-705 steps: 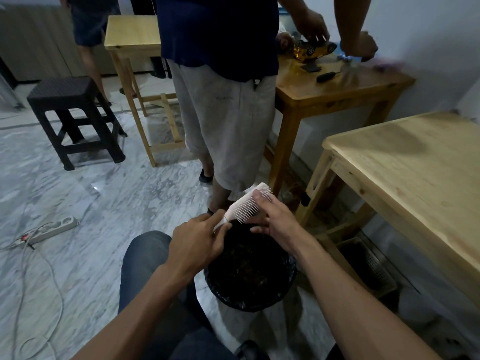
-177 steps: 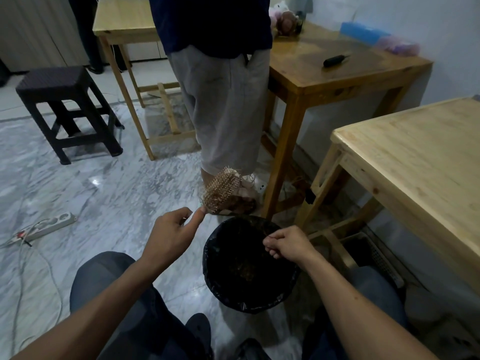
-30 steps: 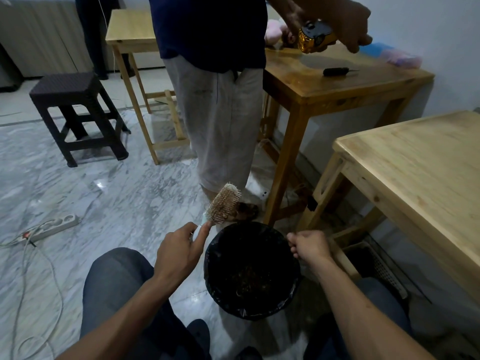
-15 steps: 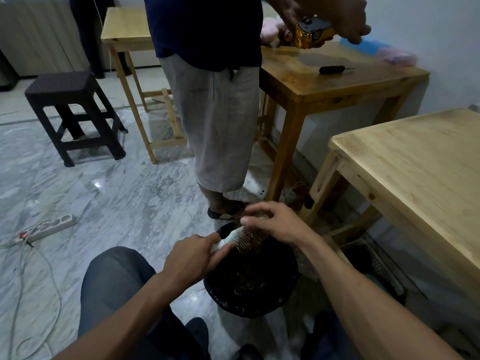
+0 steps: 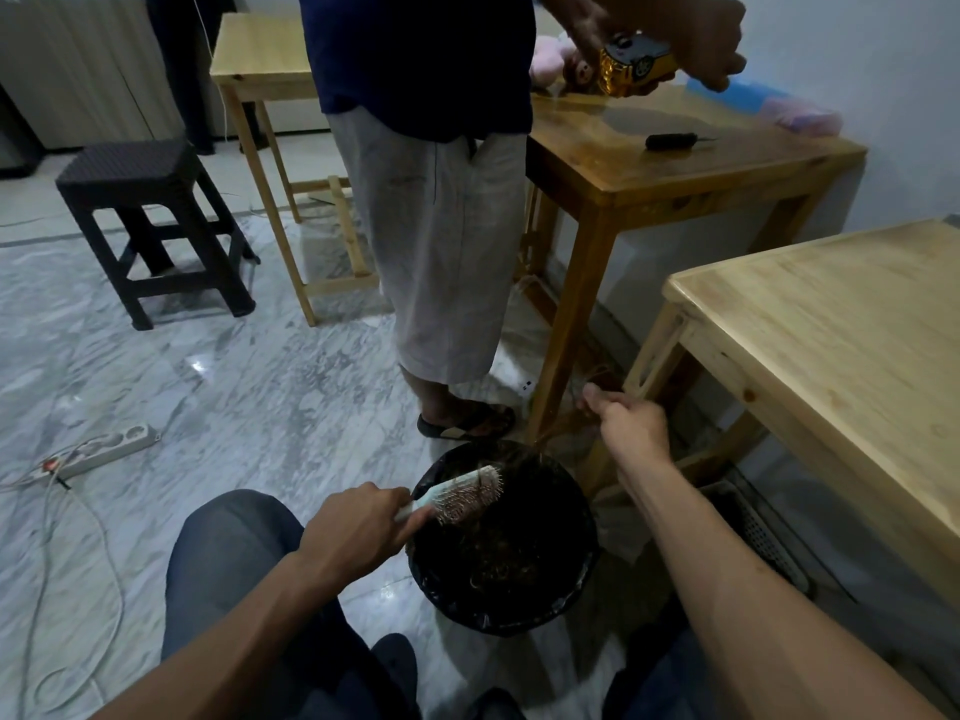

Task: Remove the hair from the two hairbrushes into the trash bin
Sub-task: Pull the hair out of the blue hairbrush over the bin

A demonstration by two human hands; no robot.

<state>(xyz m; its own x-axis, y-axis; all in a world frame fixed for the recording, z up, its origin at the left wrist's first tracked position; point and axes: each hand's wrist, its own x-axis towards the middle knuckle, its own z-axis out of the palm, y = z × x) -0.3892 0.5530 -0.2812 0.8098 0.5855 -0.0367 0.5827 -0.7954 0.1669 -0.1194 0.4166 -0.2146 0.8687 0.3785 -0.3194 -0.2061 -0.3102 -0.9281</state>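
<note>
The hairbrush [image 5: 465, 495] lies nearly level over the trash bin [image 5: 571, 595], its long axis running from the near-left rim toward the bin's far side, head pointing away and to the right, bristles facing up and toward the camera with brownish hair caught among them. The left hand [image 5: 353, 532] is curled round the pale handle just outside the bin's left rim. The right hand [image 5: 626, 423] is raised beyond the bin's far-right rim, fingers closed in a pinch on a thin strand of hair [image 5: 550, 439] that stretches down and left toward the brush head; whether the strand is still attached to the bristles I cannot tell. The bin stands on the marble floor [image 5: 234, 387] between the seated person's knees, lined with a black bag and holding a tangle of hair at its bottom. Just beyond the bin stands another person [image 5: 441, 226] in pale shorts and sandals, whose hands hold a yellow toy car [image 5: 634, 65] above a brown desk [image 5: 675, 163]. To the bin's right a lighter wooden desk [image 5: 831, 345] closes that side, its leg and lower rails near the raised right hand. To the bin's left the floor is open as far as a power strip [image 5: 109, 449] with its cord, and farther off a black stool [image 5: 150, 220].
</note>
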